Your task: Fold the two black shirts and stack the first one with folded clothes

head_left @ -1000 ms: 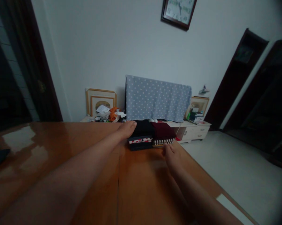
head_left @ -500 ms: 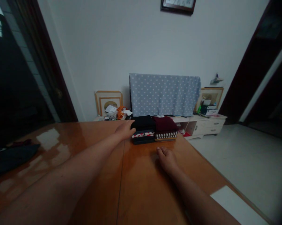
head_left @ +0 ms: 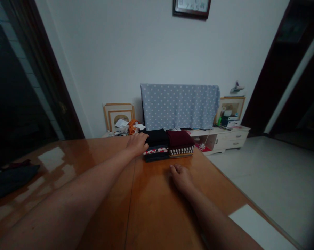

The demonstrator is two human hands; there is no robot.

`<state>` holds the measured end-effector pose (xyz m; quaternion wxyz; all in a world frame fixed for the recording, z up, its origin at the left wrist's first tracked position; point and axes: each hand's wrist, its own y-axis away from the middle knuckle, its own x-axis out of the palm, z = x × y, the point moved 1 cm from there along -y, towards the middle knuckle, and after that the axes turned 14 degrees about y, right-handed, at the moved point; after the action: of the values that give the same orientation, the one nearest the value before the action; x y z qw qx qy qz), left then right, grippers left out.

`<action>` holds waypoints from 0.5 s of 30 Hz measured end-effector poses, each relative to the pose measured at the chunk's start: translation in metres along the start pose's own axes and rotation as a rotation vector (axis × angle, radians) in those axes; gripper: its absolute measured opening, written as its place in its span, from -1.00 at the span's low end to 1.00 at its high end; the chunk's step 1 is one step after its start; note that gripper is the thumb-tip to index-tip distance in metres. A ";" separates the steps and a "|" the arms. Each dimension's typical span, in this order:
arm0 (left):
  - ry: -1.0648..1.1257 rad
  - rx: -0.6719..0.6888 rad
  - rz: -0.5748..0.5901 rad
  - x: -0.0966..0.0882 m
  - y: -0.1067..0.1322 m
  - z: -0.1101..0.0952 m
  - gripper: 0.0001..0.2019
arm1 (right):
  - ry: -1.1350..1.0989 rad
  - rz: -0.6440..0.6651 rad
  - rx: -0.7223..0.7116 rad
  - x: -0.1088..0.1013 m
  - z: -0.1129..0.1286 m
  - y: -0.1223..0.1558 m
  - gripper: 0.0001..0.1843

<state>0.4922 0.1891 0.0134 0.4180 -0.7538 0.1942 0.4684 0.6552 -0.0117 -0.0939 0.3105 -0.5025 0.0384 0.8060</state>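
Two neat stacks of folded clothes stand side by side at the far end of the wooden table (head_left: 157,201). The left stack has a black folded garment (head_left: 157,136) on top, with a red, white and black patterned layer and dark ones below. On the right stack a maroon folded garment (head_left: 180,138) lies over a black-and-white striped one (head_left: 181,150). My left hand (head_left: 137,143) rests against the left side of the black stack, fingers stretched forward and thumb near its front corner. In front of the stacks, my right hand (head_left: 181,177) lies on the tabletop with curled fingers, apart from the clothes.
Dark clothing (head_left: 13,178) lies at the table's left edge. A white sheet (head_left: 256,227) is near the right front edge. Beyond the table, a white low cabinet (head_left: 231,140) carries a polka-dot cloth cover (head_left: 180,106), framed pictures (head_left: 119,111) and clutter.
The view has shifted slightly, so everything sits a little further left in it. My left hand's fingers look somewhat more spread beside the black stack. The right hand keeps its curled pose.
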 end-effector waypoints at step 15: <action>-0.091 0.004 -0.016 0.004 -0.016 -0.017 -0.67 | 0.022 0.012 -0.004 0.003 0.000 0.000 -0.62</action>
<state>0.5145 0.1853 0.0205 0.4315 -0.7323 0.1698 0.4986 0.6546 -0.0103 -0.0964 0.3042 -0.5117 0.0430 0.8024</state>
